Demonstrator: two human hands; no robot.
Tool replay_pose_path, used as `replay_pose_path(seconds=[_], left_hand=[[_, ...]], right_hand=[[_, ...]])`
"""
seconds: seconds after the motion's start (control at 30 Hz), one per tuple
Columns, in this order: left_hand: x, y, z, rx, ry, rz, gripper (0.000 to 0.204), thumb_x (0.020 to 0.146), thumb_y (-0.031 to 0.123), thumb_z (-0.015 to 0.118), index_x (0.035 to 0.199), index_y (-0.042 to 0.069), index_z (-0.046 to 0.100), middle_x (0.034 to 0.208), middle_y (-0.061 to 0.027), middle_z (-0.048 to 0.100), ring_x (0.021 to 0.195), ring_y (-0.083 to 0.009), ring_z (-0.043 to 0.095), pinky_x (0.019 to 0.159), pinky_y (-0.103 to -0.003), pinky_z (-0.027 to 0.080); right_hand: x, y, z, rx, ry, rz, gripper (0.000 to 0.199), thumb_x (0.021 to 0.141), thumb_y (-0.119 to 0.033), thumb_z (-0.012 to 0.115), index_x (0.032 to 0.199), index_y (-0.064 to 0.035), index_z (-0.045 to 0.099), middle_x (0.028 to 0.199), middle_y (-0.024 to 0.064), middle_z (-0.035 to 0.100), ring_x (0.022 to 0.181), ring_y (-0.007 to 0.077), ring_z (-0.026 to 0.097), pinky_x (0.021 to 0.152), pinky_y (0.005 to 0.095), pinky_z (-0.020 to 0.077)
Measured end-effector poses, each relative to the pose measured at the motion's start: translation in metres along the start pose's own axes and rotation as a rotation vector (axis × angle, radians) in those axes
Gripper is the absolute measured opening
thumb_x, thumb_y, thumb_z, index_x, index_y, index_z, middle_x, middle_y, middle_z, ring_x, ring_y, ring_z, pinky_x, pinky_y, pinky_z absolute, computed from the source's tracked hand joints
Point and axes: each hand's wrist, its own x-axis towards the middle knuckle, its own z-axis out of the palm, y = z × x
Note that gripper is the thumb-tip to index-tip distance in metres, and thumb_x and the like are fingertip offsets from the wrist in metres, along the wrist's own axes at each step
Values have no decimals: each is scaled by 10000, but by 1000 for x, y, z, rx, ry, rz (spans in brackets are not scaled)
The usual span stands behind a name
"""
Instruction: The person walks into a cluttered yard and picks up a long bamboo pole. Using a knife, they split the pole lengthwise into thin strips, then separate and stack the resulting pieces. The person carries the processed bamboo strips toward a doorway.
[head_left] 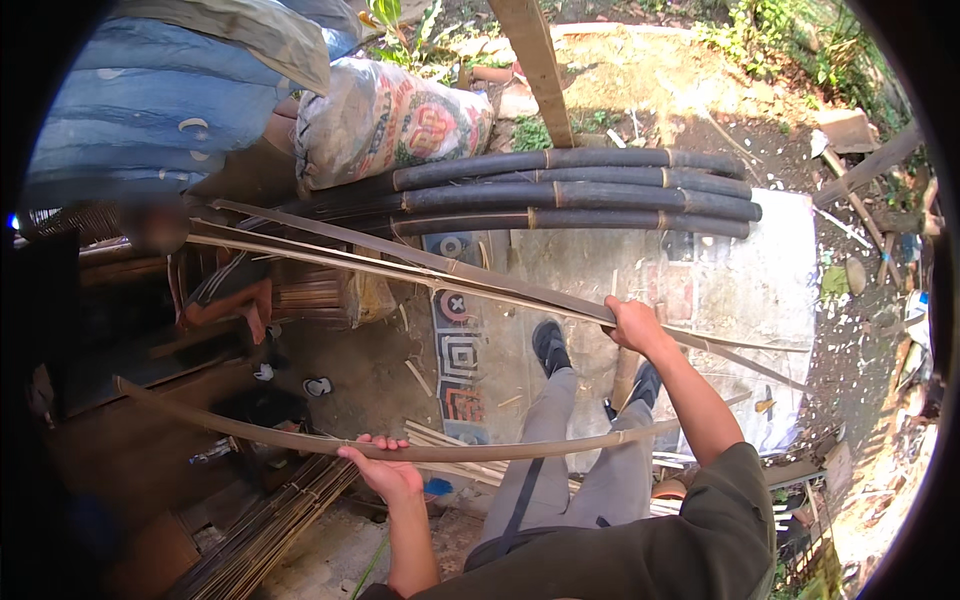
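My left hand (388, 470) is closed around one long, brownish split bamboo strip (505, 452), its fingers wrapped over the top edge. That strip spans the view in front of my body and crosses above my legs. Farther forward, my right hand (634, 326) grips a couple of long bamboo strips (440, 272) that lie close together on the left of the hand. Beyond it they fan apart toward the right, with pale cut edges showing. How many pieces the right hand holds cannot be made out under the fingers.
Several dark bamboo poles (590, 195) lie across the far side, by a printed sack (395, 125). A wooden post (540, 70) rises there. Another person's arm (235, 285) shows at the left. Thin sticks (275, 525) are bundled at lower left. A white sheet (775, 290) covers ground at right.
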Motion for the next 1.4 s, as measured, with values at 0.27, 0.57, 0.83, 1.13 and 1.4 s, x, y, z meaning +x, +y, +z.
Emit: replay_pose_path(seconds=[0.27, 0.57, 0.83, 1.13, 1.4], left_hand=[[-47, 44, 36, -126, -126, -86, 513, 954, 662, 435, 931, 150, 468, 715, 20, 452, 625, -129, 455, 597, -308, 427], [-195, 9, 99, -167, -268, -173, 525, 950, 673, 434, 929, 149, 449, 681, 15, 447, 591, -124, 450, 565, -305, 428], [-367, -30, 123, -223, -561, -156, 548, 935, 688, 434, 933, 140, 452, 678, 17, 444, 577, -125, 451, 575, -301, 409], [-469, -10, 173, -388, -909, -35, 522, 970, 625, 434, 929, 106, 469, 670, 4, 434, 583, -118, 433, 538, -283, 400], [-519, 13, 233, -440, -1006, 59, 524, 989, 592, 433, 906, 76, 475, 653, 6, 402, 573, -107, 422, 534, -256, 391]], right_hand=[[-168, -46, -136, 9, 145, 70, 275, 801, -201, 726, 977, -55, 574, 806, 242, 667, 798, 449, 644, 722, 523, 508], [-390, 7, -211, -129, 359, 352, 289, 827, -250, 725, 998, -87, 558, 781, 215, 673, 782, 432, 656, 703, 518, 512], [-652, 86, -255, -320, 634, 706, 282, 809, -244, 709, 1013, -121, 559, 782, 217, 677, 779, 440, 666, 701, 537, 534], [-805, 170, -302, -534, 954, 830, 392, 767, -202, 739, 1095, -139, 534, 768, 180, 678, 758, 406, 670, 673, 514, 533], [-824, 149, -423, -591, 1207, 749, 357, 785, -182, 732, 1080, -116, 542, 770, 180, 678, 748, 403, 668, 670, 498, 535]])
